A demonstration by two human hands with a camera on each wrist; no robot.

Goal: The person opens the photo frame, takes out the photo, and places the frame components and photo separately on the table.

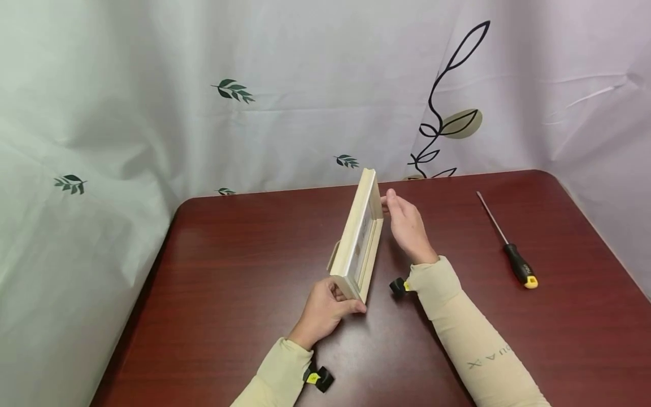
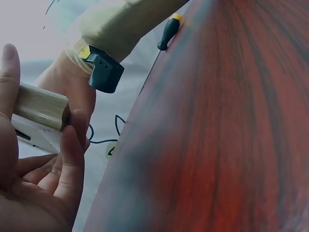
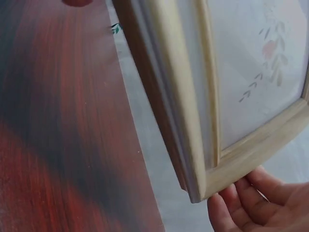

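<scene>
A pale wooden picture frame (image 1: 351,232) stands on edge, tilted, over the table, its glazed picture side turned to the right. My left hand (image 1: 325,308) grips its near end, thumb along the front edge and fingers curled beneath. A small piece (image 1: 333,255) juts from the frame's back. At the far end my right hand (image 1: 409,226) has its thumb raised, its fingers reaching to the frame and partly hidden behind it. In the right wrist view, fingers (image 3: 256,193) touch the frame's edge, and a faint plant print (image 3: 270,58) shows behind the glazing.
To the right a screwdriver (image 1: 519,263) with a black and yellow handle lies on the dark red wooden table (image 1: 229,311). A white curtain (image 1: 305,85) with leaf prints hangs behind the table's far edge. Both wrists carry small black devices (image 1: 399,287).
</scene>
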